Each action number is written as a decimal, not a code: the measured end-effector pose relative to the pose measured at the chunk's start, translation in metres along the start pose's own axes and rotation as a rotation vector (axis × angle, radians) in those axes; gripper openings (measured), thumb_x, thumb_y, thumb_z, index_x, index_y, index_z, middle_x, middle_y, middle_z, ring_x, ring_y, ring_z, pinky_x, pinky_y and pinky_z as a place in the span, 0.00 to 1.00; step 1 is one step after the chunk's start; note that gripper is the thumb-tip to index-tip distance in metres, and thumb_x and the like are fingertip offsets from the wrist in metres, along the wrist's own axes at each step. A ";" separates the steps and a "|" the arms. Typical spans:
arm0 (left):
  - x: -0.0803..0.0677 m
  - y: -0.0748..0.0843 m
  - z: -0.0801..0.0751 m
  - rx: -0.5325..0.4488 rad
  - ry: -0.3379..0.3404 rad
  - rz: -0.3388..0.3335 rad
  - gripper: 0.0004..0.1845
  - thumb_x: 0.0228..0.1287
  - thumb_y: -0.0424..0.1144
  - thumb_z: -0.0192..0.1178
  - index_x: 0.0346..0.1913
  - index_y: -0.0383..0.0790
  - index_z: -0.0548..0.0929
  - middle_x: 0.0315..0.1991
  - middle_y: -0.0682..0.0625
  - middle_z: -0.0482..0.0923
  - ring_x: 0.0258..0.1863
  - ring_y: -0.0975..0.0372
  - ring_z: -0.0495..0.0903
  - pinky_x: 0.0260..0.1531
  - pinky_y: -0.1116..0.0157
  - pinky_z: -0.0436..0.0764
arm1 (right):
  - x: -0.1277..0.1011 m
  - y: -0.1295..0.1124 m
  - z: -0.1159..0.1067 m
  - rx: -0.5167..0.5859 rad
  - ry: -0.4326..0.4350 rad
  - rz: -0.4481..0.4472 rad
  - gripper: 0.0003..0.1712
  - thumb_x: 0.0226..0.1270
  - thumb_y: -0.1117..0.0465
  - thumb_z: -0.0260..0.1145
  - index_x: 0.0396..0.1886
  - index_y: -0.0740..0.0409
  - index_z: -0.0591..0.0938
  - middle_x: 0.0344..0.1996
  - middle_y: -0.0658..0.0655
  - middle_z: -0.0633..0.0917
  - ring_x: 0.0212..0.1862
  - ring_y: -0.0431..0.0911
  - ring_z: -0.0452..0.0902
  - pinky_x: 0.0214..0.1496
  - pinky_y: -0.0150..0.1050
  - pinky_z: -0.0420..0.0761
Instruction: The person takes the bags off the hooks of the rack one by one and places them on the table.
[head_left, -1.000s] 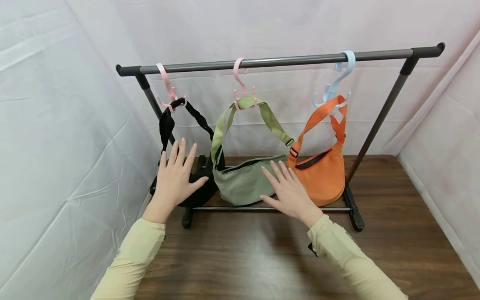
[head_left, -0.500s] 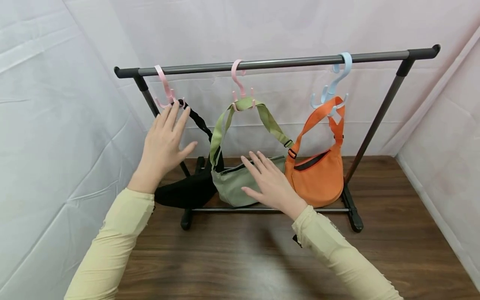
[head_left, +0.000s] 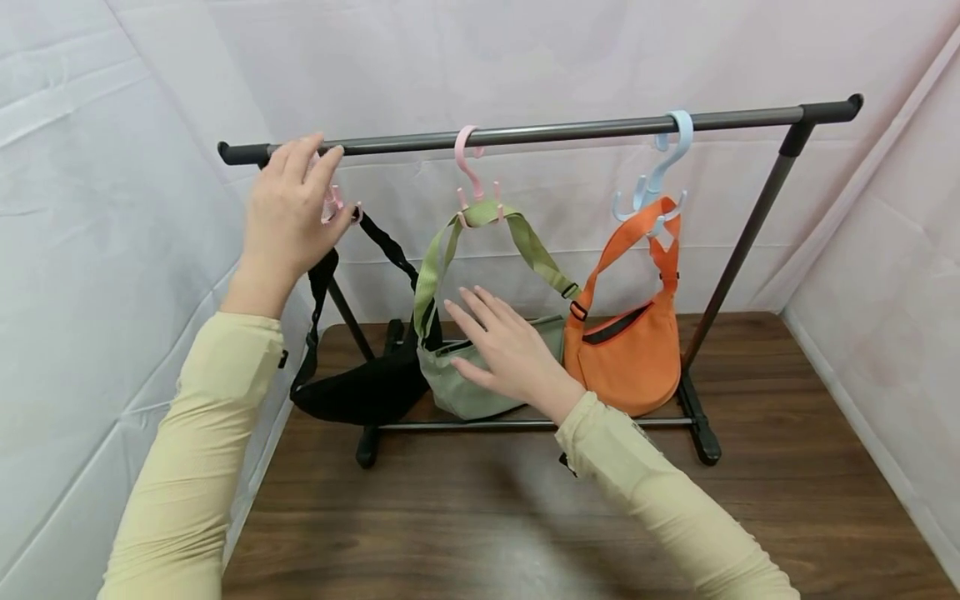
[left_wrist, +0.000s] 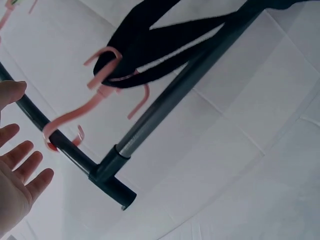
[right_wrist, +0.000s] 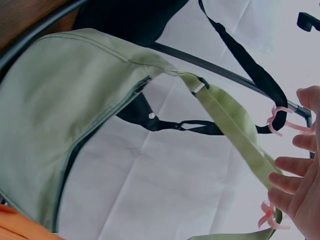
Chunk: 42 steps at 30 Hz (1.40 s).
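My left hand (head_left: pixel 288 204) is raised at the rack's left end, in front of a pink hook (left_wrist: pixel 75 114) that hangs from the rail (head_left: pixel 562 132). In the left wrist view its fingers are spread and hold nothing, with the thumb close to the rail. A black bag (head_left: pixel 367 387) hangs from that hook by its strap. My right hand (head_left: pixel 513 350) hovers with extended fingers before a green bag (head_left: pixel 465 390), covering part of it. The green strap loops over a second pink hook (head_left: pixel 462 158). The right wrist view shows that hand (right_wrist: pixel 305 195) holding nothing.
An orange bag (head_left: pixel 630 367) hangs from a blue hook (head_left: pixel 684 137) on the right. The rack's feet (head_left: pixel 705 437) stand on a brown wooden surface (head_left: pixel 420 517). White fabric (head_left: pixel 67 292) encloses the left, back and right sides.
My left hand has risen from in front of the black bag to the left pink hook at the rail. My right hand has shifted left and slightly up across the green bag.
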<state>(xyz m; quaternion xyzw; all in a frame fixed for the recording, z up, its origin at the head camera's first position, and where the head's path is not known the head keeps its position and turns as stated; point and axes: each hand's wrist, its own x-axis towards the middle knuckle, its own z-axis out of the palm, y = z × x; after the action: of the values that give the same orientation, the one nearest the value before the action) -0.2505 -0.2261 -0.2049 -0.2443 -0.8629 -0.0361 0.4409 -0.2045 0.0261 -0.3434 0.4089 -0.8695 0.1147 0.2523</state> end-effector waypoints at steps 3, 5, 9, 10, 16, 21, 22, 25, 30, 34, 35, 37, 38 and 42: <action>0.005 -0.009 -0.002 -0.001 -0.001 -0.024 0.23 0.50 0.32 0.61 0.52 0.31 0.74 0.54 0.36 0.71 0.54 0.45 0.70 0.49 0.47 0.71 | 0.011 -0.002 -0.003 -0.005 0.041 -0.033 0.32 0.63 0.49 0.58 0.63 0.59 0.67 0.62 0.63 0.67 0.64 0.54 0.60 0.65 0.43 0.59; 0.009 -0.014 -0.003 0.006 -0.001 -0.033 0.22 0.51 0.32 0.61 0.51 0.31 0.75 0.53 0.36 0.72 0.52 0.44 0.71 0.47 0.46 0.72 | 0.019 -0.003 -0.006 -0.011 0.075 -0.056 0.30 0.63 0.51 0.58 0.61 0.60 0.69 0.61 0.63 0.69 0.63 0.54 0.62 0.65 0.42 0.61; 0.014 -0.022 -0.006 0.012 -0.023 -0.047 0.20 0.51 0.32 0.62 0.50 0.31 0.76 0.53 0.36 0.73 0.50 0.44 0.72 0.45 0.46 0.73 | 0.034 -0.006 -0.012 -0.004 0.136 -0.084 0.25 0.63 0.54 0.58 0.58 0.62 0.73 0.58 0.62 0.71 0.61 0.53 0.65 0.63 0.40 0.63; 0.016 -0.024 -0.006 0.012 -0.032 -0.051 0.20 0.51 0.32 0.62 0.50 0.31 0.76 0.52 0.37 0.73 0.50 0.43 0.72 0.45 0.46 0.73 | 0.037 -0.006 -0.013 0.000 0.146 -0.089 0.25 0.63 0.55 0.59 0.57 0.62 0.73 0.57 0.62 0.72 0.60 0.52 0.66 0.63 0.39 0.64; 0.020 -0.028 -0.009 -0.005 -0.084 -0.075 0.19 0.52 0.31 0.60 0.49 0.29 0.77 0.51 0.37 0.74 0.50 0.44 0.72 0.47 0.48 0.72 | 0.058 -0.006 -0.015 -0.013 0.175 -0.127 0.22 0.62 0.57 0.59 0.54 0.63 0.75 0.54 0.62 0.74 0.57 0.52 0.69 0.60 0.39 0.67; 0.022 -0.029 -0.010 -0.012 -0.103 -0.087 0.17 0.54 0.32 0.59 0.48 0.28 0.77 0.48 0.38 0.75 0.49 0.45 0.72 0.47 0.50 0.73 | 0.074 -0.002 -0.016 -0.041 0.169 -0.136 0.20 0.62 0.58 0.59 0.52 0.62 0.76 0.52 0.62 0.75 0.56 0.52 0.70 0.56 0.38 0.71; 0.023 -0.030 -0.010 -0.013 -0.108 -0.093 0.17 0.54 0.32 0.59 0.48 0.28 0.77 0.48 0.38 0.75 0.49 0.45 0.72 0.47 0.50 0.73 | 0.078 -0.001 -0.016 -0.038 0.165 -0.137 0.20 0.62 0.58 0.58 0.52 0.63 0.76 0.52 0.62 0.75 0.55 0.52 0.70 0.55 0.38 0.72; 0.023 -0.031 -0.011 -0.013 -0.131 -0.115 0.16 0.54 0.32 0.58 0.46 0.29 0.78 0.46 0.39 0.76 0.48 0.46 0.72 0.47 0.51 0.72 | 0.089 0.002 -0.015 -0.022 0.153 -0.133 0.19 0.62 0.59 0.58 0.51 0.63 0.76 0.51 0.62 0.76 0.55 0.51 0.71 0.52 0.38 0.74; 0.022 -0.033 -0.012 -0.025 -0.127 -0.128 0.14 0.54 0.33 0.58 0.43 0.29 0.80 0.42 0.40 0.78 0.47 0.47 0.73 0.47 0.52 0.72 | 0.109 0.002 -0.013 -0.003 0.141 -0.119 0.16 0.60 0.63 0.58 0.48 0.63 0.77 0.49 0.61 0.76 0.53 0.51 0.71 0.48 0.37 0.76; 0.019 -0.035 -0.013 -0.033 -0.104 -0.128 0.12 0.53 0.32 0.59 0.41 0.30 0.81 0.41 0.40 0.79 0.45 0.47 0.73 0.43 0.52 0.74 | 0.126 -0.001 -0.010 -0.023 0.151 -0.102 0.13 0.59 0.67 0.55 0.44 0.63 0.77 0.45 0.58 0.77 0.47 0.50 0.73 0.40 0.36 0.77; 0.018 -0.035 -0.013 -0.035 -0.101 -0.130 0.12 0.53 0.32 0.58 0.41 0.30 0.81 0.41 0.41 0.79 0.45 0.48 0.73 0.43 0.52 0.74 | 0.130 -0.002 -0.009 -0.028 0.154 -0.089 0.13 0.59 0.68 0.55 0.43 0.63 0.77 0.44 0.58 0.78 0.46 0.49 0.74 0.38 0.35 0.77; 0.017 -0.035 -0.013 -0.038 -0.099 -0.130 0.11 0.52 0.31 0.58 0.40 0.30 0.81 0.40 0.41 0.79 0.44 0.48 0.73 0.42 0.52 0.74 | 0.136 -0.004 -0.008 -0.026 0.164 -0.055 0.12 0.58 0.68 0.55 0.42 0.63 0.77 0.41 0.57 0.78 0.44 0.49 0.74 0.36 0.34 0.77; 0.017 -0.035 -0.013 -0.038 -0.100 -0.132 0.11 0.52 0.31 0.58 0.40 0.30 0.81 0.40 0.42 0.80 0.45 0.48 0.73 0.43 0.53 0.74 | 0.139 -0.004 -0.008 -0.017 0.165 -0.030 0.11 0.58 0.68 0.56 0.41 0.63 0.77 0.41 0.57 0.78 0.43 0.48 0.75 0.36 0.34 0.77; 0.021 -0.033 -0.014 -0.033 -0.129 -0.156 0.13 0.53 0.33 0.58 0.41 0.31 0.81 0.41 0.42 0.80 0.46 0.48 0.73 0.46 0.54 0.73 | 0.149 -0.004 -0.007 0.068 0.153 0.080 0.12 0.58 0.68 0.56 0.43 0.63 0.77 0.41 0.56 0.79 0.44 0.48 0.75 0.41 0.34 0.77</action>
<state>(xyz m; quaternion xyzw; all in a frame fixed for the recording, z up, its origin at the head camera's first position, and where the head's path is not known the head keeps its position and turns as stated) -0.2654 -0.2504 -0.1755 -0.1855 -0.9052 -0.0689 0.3761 -0.2797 -0.0709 -0.2578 0.3722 -0.8589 0.1851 0.2990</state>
